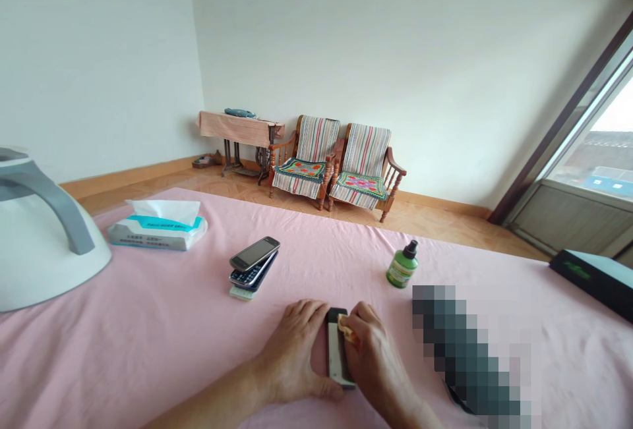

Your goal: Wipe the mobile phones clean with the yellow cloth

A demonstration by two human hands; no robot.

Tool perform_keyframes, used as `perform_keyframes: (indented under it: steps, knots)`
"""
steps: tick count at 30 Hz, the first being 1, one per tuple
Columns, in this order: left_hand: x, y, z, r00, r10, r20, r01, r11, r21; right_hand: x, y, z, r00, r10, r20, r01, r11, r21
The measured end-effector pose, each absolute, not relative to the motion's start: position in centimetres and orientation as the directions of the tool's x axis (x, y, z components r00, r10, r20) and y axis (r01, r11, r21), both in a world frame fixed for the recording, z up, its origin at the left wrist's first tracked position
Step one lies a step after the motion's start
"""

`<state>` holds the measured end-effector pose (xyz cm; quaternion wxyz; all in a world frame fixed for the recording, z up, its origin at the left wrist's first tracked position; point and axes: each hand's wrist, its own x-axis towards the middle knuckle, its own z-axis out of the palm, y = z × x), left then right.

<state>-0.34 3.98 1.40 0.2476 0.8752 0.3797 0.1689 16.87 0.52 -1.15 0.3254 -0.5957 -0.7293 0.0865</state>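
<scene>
My left hand [297,343] steadies a mobile phone [337,358] on the pink cloth, fingers at its far end and thumb at its near end. The phone is dark at the far end and pale silver below. In my right hand [368,350] a small crumpled yellowish cloth [347,330] is pinched and pressed against the phone's upper face; my fingers hide part of both. Farther off to the left, more phones [254,253] lie in a loose stack. A green spray bottle [402,264] with a black top stands upright beyond my right hand.
On the pink-covered table [173,330] are a tissue pack [158,234], a large white kettle [49,238] and a black box [588,277]. A pixelated dark long object [465,350] lies right of my hands. Two wooden chairs [363,159] stand against the far wall.
</scene>
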Motion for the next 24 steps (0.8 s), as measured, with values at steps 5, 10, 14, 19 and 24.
perform_keyframes:
  steps: [5, 10, 14, 19, 24]
  knots:
    - [-0.32, 3.9, 1.43, 0.658, 0.746, 0.102, 0.584, -0.591, 0.556, 16.79, 0.76, -0.91, -0.056, 0.933, 0.355, 0.82, 0.246, -0.517]
    - [-0.63, 3.99, 1.3, 0.675, 0.734, 0.069, 0.582, -0.588, 0.561, 16.7, 0.72, -0.86, -0.092, 0.925, 0.369, 0.831, 0.275, -0.483]
    - [-0.84, 4.28, 1.11, 0.676, 0.735, 0.06, 0.586, -0.585, 0.561, 16.61, 0.51, -0.97, -0.089, 0.923, 0.374, 0.832, 0.275, -0.482]
    - [-0.64, 4.3, 1.45, 0.674, 0.735, 0.075, 0.587, -0.594, 0.55, 16.56, 0.99, -0.66, -0.076, 0.928, 0.365, 0.824, 0.265, -0.501]
    - [-0.61, 4.24, 1.29, 0.657, 0.748, 0.094, 0.588, -0.587, 0.556, 16.14, 0.46, -0.81, -0.129, 0.918, 0.375, 0.781, 0.327, -0.532]
